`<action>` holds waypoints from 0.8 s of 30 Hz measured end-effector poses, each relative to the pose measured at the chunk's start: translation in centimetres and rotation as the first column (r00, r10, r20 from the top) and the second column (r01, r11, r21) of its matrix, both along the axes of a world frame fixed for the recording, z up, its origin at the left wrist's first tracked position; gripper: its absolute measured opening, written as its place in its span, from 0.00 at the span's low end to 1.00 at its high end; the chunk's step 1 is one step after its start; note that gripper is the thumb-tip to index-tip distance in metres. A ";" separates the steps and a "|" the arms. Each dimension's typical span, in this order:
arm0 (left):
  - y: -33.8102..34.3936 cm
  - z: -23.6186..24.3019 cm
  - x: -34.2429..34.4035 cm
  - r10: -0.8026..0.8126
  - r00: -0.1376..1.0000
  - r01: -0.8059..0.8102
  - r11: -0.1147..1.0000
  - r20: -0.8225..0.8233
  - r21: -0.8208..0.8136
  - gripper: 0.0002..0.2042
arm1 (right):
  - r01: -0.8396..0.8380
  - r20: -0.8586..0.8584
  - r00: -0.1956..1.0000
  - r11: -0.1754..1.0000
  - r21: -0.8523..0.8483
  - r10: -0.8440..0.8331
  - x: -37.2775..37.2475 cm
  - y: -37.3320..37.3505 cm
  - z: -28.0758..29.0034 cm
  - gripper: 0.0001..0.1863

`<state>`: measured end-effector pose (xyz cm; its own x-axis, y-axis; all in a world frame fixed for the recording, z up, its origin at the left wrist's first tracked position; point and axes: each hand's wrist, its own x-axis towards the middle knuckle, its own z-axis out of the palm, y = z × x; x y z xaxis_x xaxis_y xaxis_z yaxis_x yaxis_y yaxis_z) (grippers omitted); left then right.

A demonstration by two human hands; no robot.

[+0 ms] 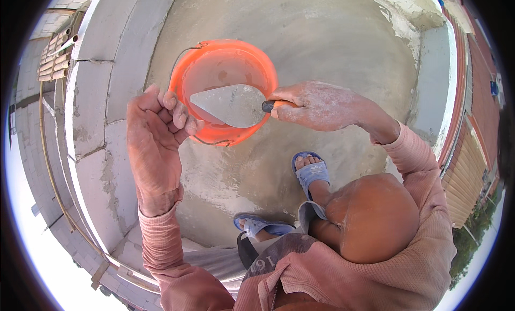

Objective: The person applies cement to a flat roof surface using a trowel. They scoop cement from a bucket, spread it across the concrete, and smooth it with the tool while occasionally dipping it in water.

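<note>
An orange bucket (271, 69) with a wire handle stands on the wet grey floor and holds cloudy liquid. Gripped in my right hand (327, 106) is a pointing trowel (230, 104) with an orange and black handle. Its pale, wet-looking blade lies across the bucket's mouth as seen from above, tip toward the left; whether it touches the liquid I cannot tell. My left hand (155, 144) is beside the bucket's left rim, palm turned up and fingers loosely curled, with nothing visible in it. Grey residue coats both hands.
A low wall of grey blocks (88, 104) runs along the left, and another block wall (432, 80) bounds the right. My feet in blue sandals (312, 174) stand on the smooth floor (332, 48). Stacked tubes (56, 56) lie beyond the left wall.
</note>
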<state>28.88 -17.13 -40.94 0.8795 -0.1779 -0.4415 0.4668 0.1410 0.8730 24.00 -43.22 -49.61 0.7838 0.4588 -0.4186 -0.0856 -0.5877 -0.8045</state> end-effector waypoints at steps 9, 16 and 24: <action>-7.1 -3.7 4.1 -0.124 0.986 0.119 0.991 0.112 0.057 0.14 | 0.369 -0.417 0.840 0.929 -0.025 -0.345 1.7 -1.1 -3.4 0.21; -8.0 -6.4 5.7 -0.100 0.991 0.102 0.995 0.092 -0.019 0.12 | 0.897 -0.471 0.432 0.314 0.311 -0.769 -6.0 -1.3 -3.7 0.22; -5.6 -7.1 5.6 -0.164 0.985 0.165 0.986 0.059 -0.017 0.15 | 0.854 -0.423 0.521 0.444 0.272 -0.741 -5.1 -3.1 -1.6 0.25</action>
